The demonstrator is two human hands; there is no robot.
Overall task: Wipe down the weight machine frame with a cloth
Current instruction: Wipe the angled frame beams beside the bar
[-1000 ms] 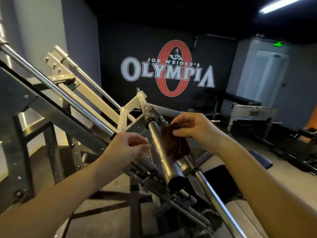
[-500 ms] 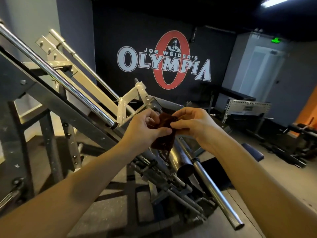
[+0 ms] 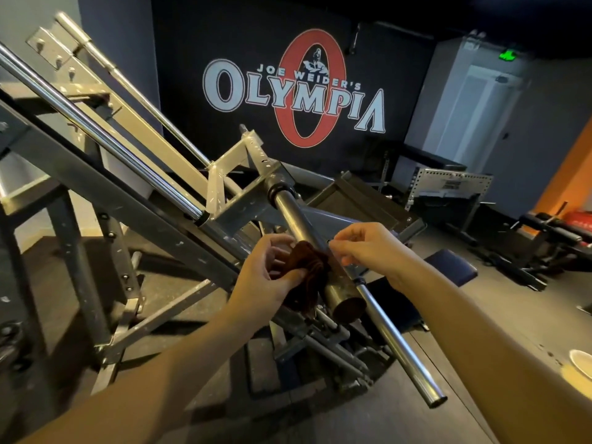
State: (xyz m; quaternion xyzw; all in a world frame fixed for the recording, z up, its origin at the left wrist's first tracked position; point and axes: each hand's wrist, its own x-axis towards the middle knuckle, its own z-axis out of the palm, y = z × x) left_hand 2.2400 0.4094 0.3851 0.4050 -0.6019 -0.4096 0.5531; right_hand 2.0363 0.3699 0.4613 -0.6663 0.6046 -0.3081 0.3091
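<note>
A dark brown cloth [image 3: 309, 277] hangs bunched against the near end of a thick steel weight peg [image 3: 315, 248] on the grey machine frame [image 3: 134, 200]. My left hand [image 3: 272, 277] grips the cloth, thumb over its lower folds. At the cloth's upper right edge, my right hand [image 3: 371, 248] pinches with fingertips, just above the peg. The peg's round end [image 3: 349, 307] points toward me.
Long chrome guide rods [image 3: 105, 136] slope down from the upper left. A thinner chrome bar [image 3: 403, 347] runs toward the lower right. A padded bench [image 3: 451, 267], racks [image 3: 448, 184] and other machines stand at the right. A pale dish [image 3: 581, 363] sits at the right edge.
The cloth went from my right hand alone into both hands and now sits lower on the peg, near its end. The view has tilted down and right.
</note>
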